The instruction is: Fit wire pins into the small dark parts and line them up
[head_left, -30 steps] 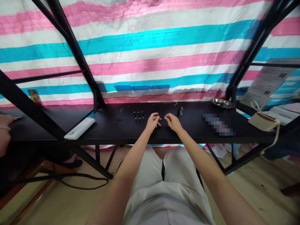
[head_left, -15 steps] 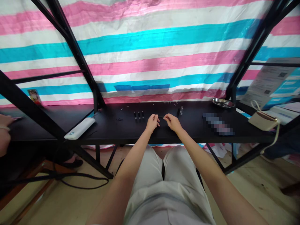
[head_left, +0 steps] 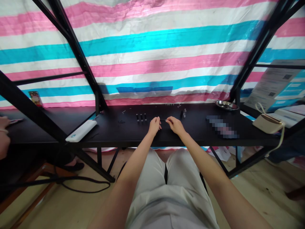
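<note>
Over the black table, my left hand point(head_left: 155, 125) is closed around one end of a small, thin dark stick-like piece point(head_left: 163, 120). My right hand point(head_left: 175, 125) pinches its other end, where a small pale tip shows at the fingertips. The piece is too small and dark to name. Left of my hands stand several small black cylinders point(head_left: 141, 117) with pale ends, in a row. Just beyond my right hand are a dark cylinder point(head_left: 181, 113) and a clear or silvery one point(head_left: 184, 113), side by side.
The black table point(head_left: 114, 133) holds a white oblong device point(head_left: 81, 130), black scraps point(head_left: 121, 121), small pale pieces point(head_left: 169, 104), a metal dish point(head_left: 227, 105), a blurred packet point(head_left: 222, 127) and a beige pouch point(head_left: 267, 123). Black frame posts point(head_left: 78, 57) flank it. Another person's hand point(head_left: 4, 122) is at far left.
My hands have drawn very slightly apart, and a pale tip now shows at my right fingertips. The other person's hand at far left has shifted a little.
</note>
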Demonstrator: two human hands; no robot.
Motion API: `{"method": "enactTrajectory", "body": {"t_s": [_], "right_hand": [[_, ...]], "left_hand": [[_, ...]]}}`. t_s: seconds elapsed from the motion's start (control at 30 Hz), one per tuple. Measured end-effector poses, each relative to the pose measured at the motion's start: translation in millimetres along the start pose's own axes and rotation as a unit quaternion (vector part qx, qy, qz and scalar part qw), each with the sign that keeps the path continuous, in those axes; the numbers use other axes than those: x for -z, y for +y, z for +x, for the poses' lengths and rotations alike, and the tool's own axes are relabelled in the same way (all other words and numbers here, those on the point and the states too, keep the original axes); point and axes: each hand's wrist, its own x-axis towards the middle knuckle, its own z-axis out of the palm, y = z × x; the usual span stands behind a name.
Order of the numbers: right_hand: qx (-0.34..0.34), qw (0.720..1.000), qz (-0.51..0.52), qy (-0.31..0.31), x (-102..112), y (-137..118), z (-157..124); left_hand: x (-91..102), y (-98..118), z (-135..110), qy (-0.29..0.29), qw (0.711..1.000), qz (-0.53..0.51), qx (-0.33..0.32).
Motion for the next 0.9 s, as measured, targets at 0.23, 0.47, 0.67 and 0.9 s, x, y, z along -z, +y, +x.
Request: {"method": "enactTrajectory", "body": {"t_s": [0.23,0.47,0.67,0.9], "right_hand": [[-0.002,1.000,-0.002,-0.003,-0.9,0.9,-0.3],[-0.012,1.000,-0.002,-0.005,-0.7,1.3,-0.6],[-0.021,1.000,-0.017,-0.006,0.1,0.6,-1.0],[-0.028,0.999,-0.027,0.002,0.4,-0.1,-1.0]], "left_hand": [[0.1,-6.1,3.7,0.006,1.000,-0.003,0.009],[0.1,-5.6,3.6,0.011,1.000,-0.006,0.009],[-0.4,-3.3,2.3,0.014,1.000,-0.004,0.012],[0.3,-5.5,3.3,0.020,1.000,-0.006,0.016]]}}
